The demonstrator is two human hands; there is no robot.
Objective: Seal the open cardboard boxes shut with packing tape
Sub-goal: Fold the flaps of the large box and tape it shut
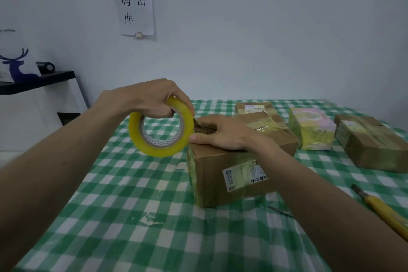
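left hand [145, 99] grips the tape roll [160, 127] just left of the right hand [220, 133], which presses flat, fingers straight, on top of the cardboard box [229, 168] on the table [123, 216], more boxes beyond it.

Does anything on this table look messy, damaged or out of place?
Yes, slightly. Crumpled scraps of used tape are stuck to the checked tablecloth in front of the cardboard box. A yellow utility knife lies near the right edge, whether its blade is out is unclear. The box's shipping label looks wrinkled and yellowed.
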